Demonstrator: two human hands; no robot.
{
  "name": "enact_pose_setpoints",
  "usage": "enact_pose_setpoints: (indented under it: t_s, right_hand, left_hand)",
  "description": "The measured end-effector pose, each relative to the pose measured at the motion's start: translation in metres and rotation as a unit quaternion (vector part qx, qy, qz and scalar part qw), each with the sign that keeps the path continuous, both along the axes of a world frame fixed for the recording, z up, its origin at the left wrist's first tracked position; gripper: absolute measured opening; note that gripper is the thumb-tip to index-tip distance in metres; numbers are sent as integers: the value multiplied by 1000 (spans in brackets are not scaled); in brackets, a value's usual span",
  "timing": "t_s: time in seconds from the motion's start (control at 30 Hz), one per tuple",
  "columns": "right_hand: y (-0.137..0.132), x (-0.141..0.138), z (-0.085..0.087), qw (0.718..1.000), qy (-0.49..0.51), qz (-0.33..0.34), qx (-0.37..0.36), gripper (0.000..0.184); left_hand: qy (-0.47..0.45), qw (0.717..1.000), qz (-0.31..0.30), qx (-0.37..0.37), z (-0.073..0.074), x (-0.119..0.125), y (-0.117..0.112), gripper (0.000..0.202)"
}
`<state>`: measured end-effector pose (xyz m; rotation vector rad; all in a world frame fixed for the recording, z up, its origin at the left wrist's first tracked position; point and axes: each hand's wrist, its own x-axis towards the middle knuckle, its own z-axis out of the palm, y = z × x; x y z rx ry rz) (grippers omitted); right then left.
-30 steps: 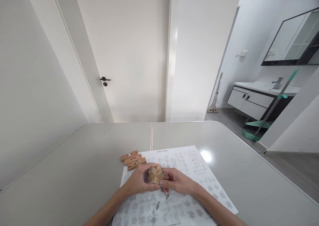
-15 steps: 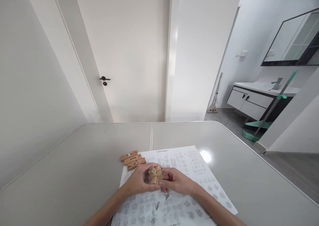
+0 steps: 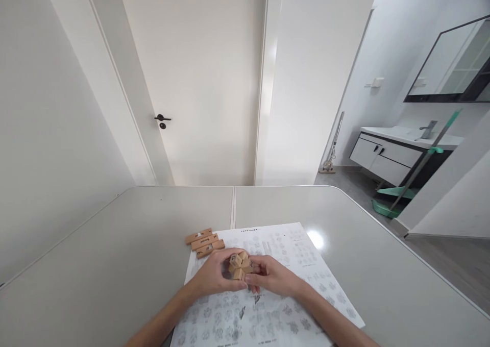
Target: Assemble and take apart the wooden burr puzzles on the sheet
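Note:
A small cluster of interlocked wooden puzzle pieces (image 3: 239, 266) sits between both my hands, just above a printed instruction sheet (image 3: 291, 255). My left hand (image 3: 214, 277) curls its fingers round the cluster's left side. From the right, my right hand (image 3: 272, 276) pinches the same cluster with thumb and fingers. Three loose notched wooden bars (image 3: 204, 242) lie side by side on the table, just beyond my left hand at the sheet's top left corner.
The grey table (image 3: 115, 255) has a seam (image 3: 233, 204) down its middle and a rounded far right corner. Behind it are a white door with a dark handle (image 3: 162, 118), and at right a washbasin cabinet (image 3: 386, 155) with a green mop (image 3: 406, 181).
Both hands have stayed on the wooden cluster, with only slight finger shifts. The camera view tilted a little.

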<state>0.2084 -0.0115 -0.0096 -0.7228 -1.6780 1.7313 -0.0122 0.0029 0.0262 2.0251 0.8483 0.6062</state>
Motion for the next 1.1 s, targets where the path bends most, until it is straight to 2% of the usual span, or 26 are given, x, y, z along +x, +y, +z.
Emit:
enact_pose_setpoints:
  t_s: [0.43,0.63,1.1]
  right_hand:
    - [-1,0,3,1000,-13,-2,14,38]
    - [-2,0,5,1000,-12,2,14,37]
    - [-1,1,2,1000,-14,-7,13,42]
  left_hand:
    - [10,1000,6,1,2,1,-2,41]
    - [-19,1000,-2,0,0,1,-1,36]
    - [-21,1000,-3,-4,1,1,-1,40]
